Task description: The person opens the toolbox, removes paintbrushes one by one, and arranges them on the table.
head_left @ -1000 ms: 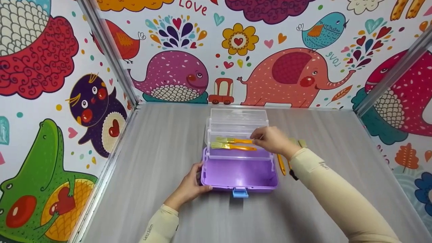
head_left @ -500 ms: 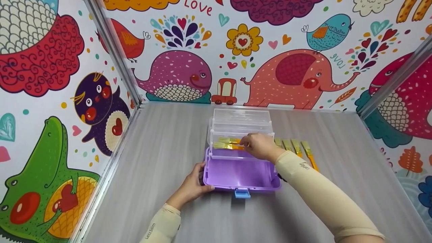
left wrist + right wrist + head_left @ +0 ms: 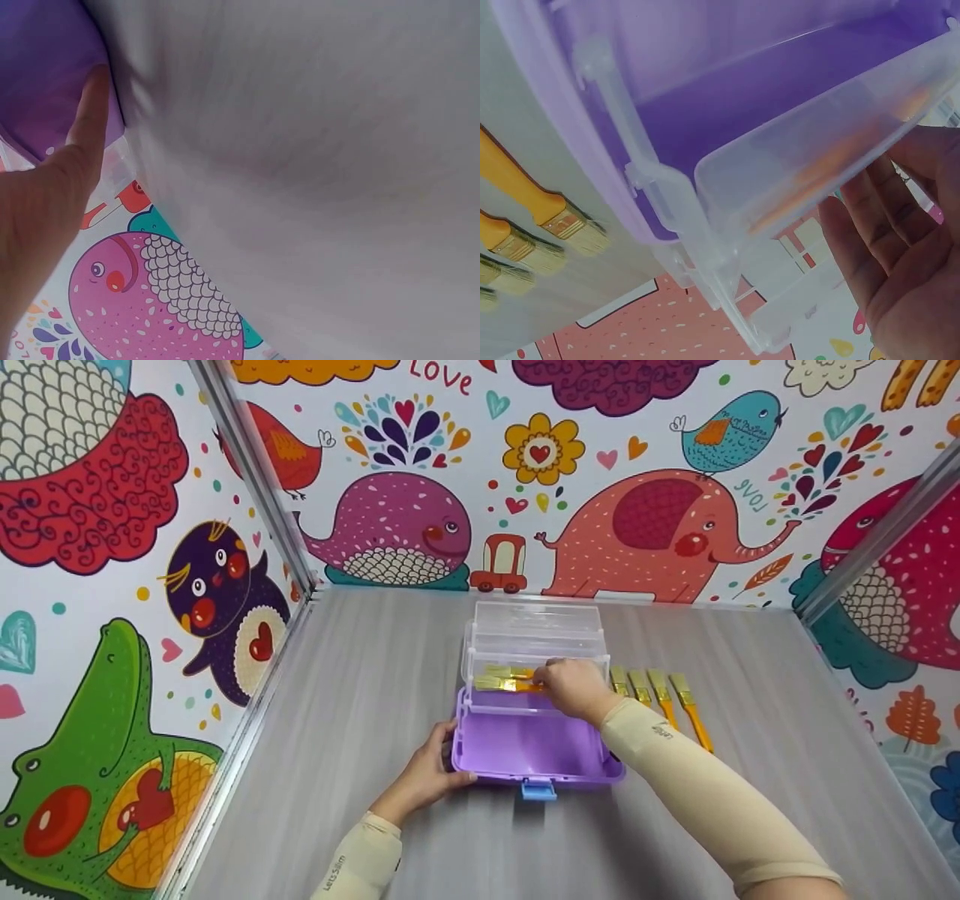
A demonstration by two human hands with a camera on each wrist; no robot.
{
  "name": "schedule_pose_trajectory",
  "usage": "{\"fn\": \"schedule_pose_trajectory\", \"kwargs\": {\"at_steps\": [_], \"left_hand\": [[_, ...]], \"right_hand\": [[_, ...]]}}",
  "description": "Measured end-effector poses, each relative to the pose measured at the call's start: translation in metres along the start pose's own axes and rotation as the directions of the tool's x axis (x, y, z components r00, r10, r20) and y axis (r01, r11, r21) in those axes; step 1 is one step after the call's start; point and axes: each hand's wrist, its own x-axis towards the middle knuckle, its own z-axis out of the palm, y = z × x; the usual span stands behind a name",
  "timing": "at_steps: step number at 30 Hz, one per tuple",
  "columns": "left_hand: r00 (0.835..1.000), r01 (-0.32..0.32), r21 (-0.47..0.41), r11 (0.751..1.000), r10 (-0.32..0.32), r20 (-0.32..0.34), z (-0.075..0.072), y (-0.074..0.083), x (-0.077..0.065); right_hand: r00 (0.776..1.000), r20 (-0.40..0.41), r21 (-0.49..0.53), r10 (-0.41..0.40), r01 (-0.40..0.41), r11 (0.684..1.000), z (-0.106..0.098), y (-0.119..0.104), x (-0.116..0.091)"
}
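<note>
A purple storage box (image 3: 525, 744) stands open, its clear tiered trays (image 3: 537, 619) folded out behind. My left hand (image 3: 425, 769) grips the front left corner, thumb along the front and fingers on the side; a finger lies against the purple wall in the left wrist view. Two yellow-handled paintbrushes lie in the lowest tray: a rear paintbrush (image 3: 502, 671) and a front paintbrush (image 3: 499, 685), bristles leftward. Over their handles, my right hand (image 3: 576, 686) pinches the rear one; its contact is partly hidden. In the right wrist view, orange handles show blurred through the tray wall (image 3: 780, 157).
Several more paintbrushes (image 3: 666, 697) lie side by side on the grey table (image 3: 360, 660), right of the box, bristles away from me. A blue latch (image 3: 538, 790) hangs at the box front. Printed walls enclose the table at the back and sides.
My right hand has moved left from the ends of the handles to over their middles, then stayed nearly still. The left hand keeps its grip on the box. The view has shifted slightly.
</note>
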Motion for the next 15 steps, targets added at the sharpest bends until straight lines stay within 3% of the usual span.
{"fn": "schedule_pose_trajectory", "kwargs": {"at_steps": [4,15], "left_hand": [[1.0,-0.009,-0.042,0.999,0.009,0.011,0.0,-0.0026,0.0015],[1.0,-0.015,-0.035,0.999,0.015,0.015,-0.0002,-0.0041,0.0009]], "right_hand": [[1.0,0.008,0.012,0.02,-0.02,1.0,0.0005,-0.0008,0.0008],[0.997,0.076,0.08,0.035,-0.041,0.996,-0.0015,-0.0031,-0.0008]]}}
